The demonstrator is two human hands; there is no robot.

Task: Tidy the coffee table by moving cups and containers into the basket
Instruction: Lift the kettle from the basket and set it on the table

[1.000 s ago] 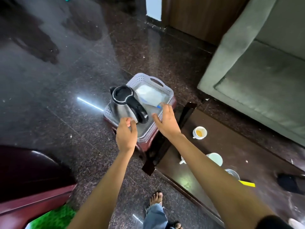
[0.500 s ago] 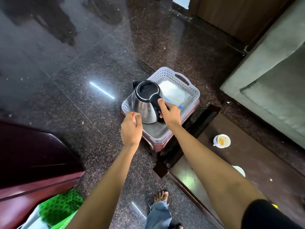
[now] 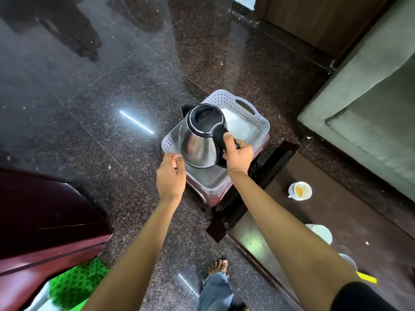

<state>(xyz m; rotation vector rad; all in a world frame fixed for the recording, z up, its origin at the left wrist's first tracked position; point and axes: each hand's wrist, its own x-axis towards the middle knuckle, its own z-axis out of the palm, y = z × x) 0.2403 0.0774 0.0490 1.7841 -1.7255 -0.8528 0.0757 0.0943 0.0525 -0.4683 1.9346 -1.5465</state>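
Your right hand (image 3: 238, 153) curls round the black handle of the shiny steel electric kettle (image 3: 198, 143), inside the white perforated plastic basket (image 3: 225, 96). Your left hand (image 3: 170, 175) touches the basket's near rim; I cannot tell whether it grips. Three white cups (image 3: 300, 191) on the dark wooden counter (image 3: 363, 212) are left to move.

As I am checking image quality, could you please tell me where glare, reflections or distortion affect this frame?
Head view: lamp glare streaks the polished floor; head view: the steel kettle mirrors its surroundings, and the coffee table shows a bright patch; head view: wide-angle bending curves the sofa edge.
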